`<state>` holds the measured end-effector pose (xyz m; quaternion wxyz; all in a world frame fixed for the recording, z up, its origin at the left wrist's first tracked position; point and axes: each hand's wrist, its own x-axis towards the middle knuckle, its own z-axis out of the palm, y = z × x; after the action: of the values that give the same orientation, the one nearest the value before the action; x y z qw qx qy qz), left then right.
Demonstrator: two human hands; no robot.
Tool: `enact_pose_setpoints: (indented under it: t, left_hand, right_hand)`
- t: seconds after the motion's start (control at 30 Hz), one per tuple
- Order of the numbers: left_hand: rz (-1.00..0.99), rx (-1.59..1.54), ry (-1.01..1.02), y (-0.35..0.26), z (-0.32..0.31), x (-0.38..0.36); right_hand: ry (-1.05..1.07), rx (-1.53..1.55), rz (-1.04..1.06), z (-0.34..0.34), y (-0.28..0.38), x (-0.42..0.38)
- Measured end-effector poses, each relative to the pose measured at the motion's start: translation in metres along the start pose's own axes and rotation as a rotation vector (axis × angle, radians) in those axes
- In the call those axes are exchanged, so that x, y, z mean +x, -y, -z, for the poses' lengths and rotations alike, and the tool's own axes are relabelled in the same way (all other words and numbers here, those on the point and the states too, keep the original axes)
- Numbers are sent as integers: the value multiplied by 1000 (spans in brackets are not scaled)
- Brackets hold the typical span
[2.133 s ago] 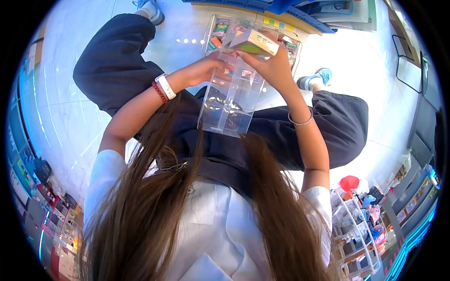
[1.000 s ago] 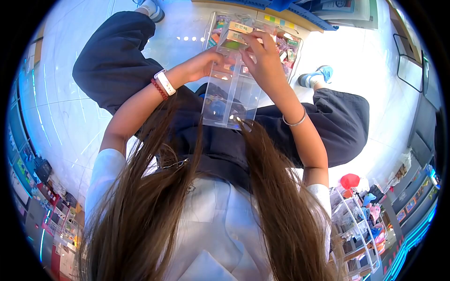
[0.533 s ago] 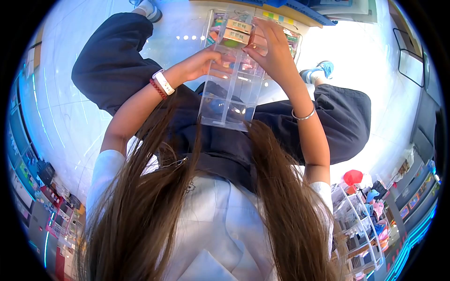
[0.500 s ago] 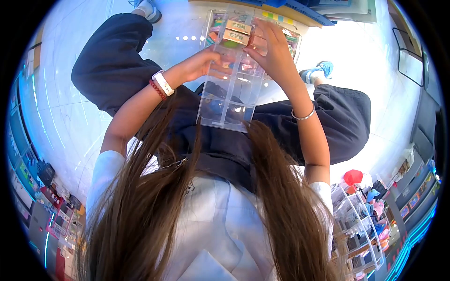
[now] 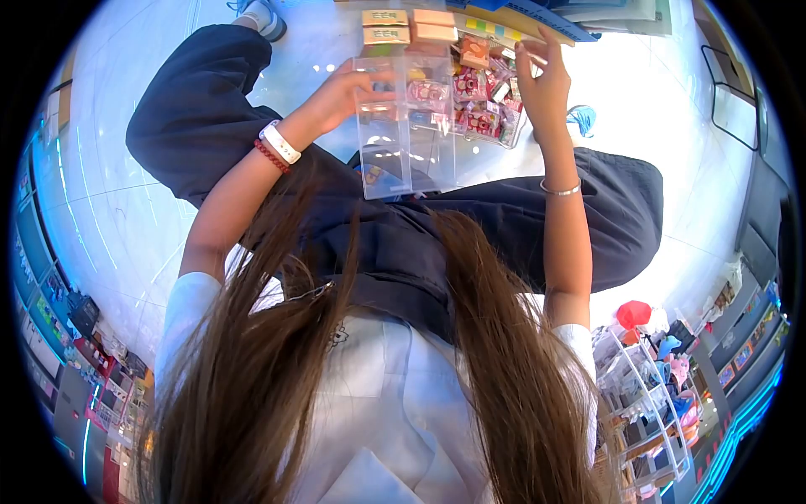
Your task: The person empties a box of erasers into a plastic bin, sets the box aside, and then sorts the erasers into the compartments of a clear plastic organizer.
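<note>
A clear divided plastic case (image 5: pixel 403 168) lies tilted over my lap, its lower compartments see-through. My left hand (image 5: pixel 348 97) holds its left side, fingers behind the clear plastic. Small orange-and-cream boxes (image 5: pixel 386 35) sit in two columns at the case's far end. My right hand (image 5: pixel 546 80) is off the case, fingers spread, with nothing in it. Below and beside it lies a clear tray of small pink and red packets (image 5: pixel 480 118), with an orange box (image 5: pixel 474 52) on top.
A cardboard box with a blue edge (image 5: pixel 537 18) stands at the top. My shoes (image 5: pixel 581 120) are on the pale tiled floor (image 5: pixel 655 118). A white wire rack (image 5: pixel 651 395) with plush items is at lower right. Shelves (image 5: pixel 42 294) line the left.
My right hand has let go of the case and moved right, its fingers opening. The case has shifted up and left with my left hand, uncovering the tray of packets.
</note>
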<state>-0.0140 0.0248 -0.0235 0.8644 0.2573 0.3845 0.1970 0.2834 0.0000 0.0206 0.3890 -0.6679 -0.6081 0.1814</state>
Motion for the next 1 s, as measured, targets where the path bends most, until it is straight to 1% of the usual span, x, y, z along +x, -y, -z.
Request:
enact_pose_setpoints:
  t: [0.03,0.07,0.1,0.13,0.17,0.2,0.27,0.3,0.37,0.43,0.5,0.53,0.57,0.63,0.67,0.73,0.77,0.83,0.87,0.9,0.97,1.0]
  left_hand:
    - [-23,14,-37,-1,0,-1]
    - [-23,15,-33,-1,2,-1]
    - [-17,-46,-21,-3,3,-3]
    - [-9,-108,-9,-3,5,-3]
    - [-8,-107,-6,-3,5,-3]
    - [-14,-108,-16,-3,6,-3]
    - [-20,-112,-29,-2,5,-6]
    - [-35,-74,-29,-2,3,-7]
    - [-57,-36,-30,-4,4,-7]
    - [-25,-31,11,-1,6,-6]
    - [-10,-40,28,2,6,-5]
    - [11,-49,45,2,6,-5]
    - [8,-50,47,2,4,-6]
    - [9,-44,58,2,0,-7]
    - [7,-46,56,2,-1,-7]
    - [25,-29,40,1,-2,-8]
    - [24,-28,37,0,-2,-9]
    - [33,4,8,-2,-5,-12]
    - [33,6,8,-2,-5,-12]
    - [37,12,0,-3,-5,-12]
    - [39,17,-6,0,-3,-10]
    - [41,3,0,0,0,-9]
  right_hand:
    - [73,-48,-69,-2,-23,-5]
    - [129,-177,-3,-12,-55,-14]
    - [225,-159,-56,-16,-54,-19]
    - [300,-203,-29,-27,-71,-28]
    - [375,-247,-1,-39,-90,-39]
    - [374,-249,-3,-46,-90,-47]
    - [356,-309,-148,-64,-76,-63]
    - [359,-306,-144,-67,-72,-70]
    - [243,-457,-81,-71,-67,-77]
    - [239,-504,-92,-73,-78,-79]
    - [323,-544,-153,-76,-100,-79]
    - [371,-493,-109,-77,-111,-76]
    - [370,-496,-107,-79,-121,-78]
    - [362,-316,-215,-79,-120,-73]
    - [364,-316,-211,-79,-120,-74]
    - [191,-299,-152,-82,-116,-74]
    - [191,-295,-150,-84,-115,-74]
    - [192,-60,-429,-88,-132,-78]
    - [165,-3,-422,-92,-144,-81]
    - [163,-2,-423,-91,-138,-80]
    - [73,-35,-528,-82,-112,-73]
    - [75,-34,-528,-75,-104,-68]
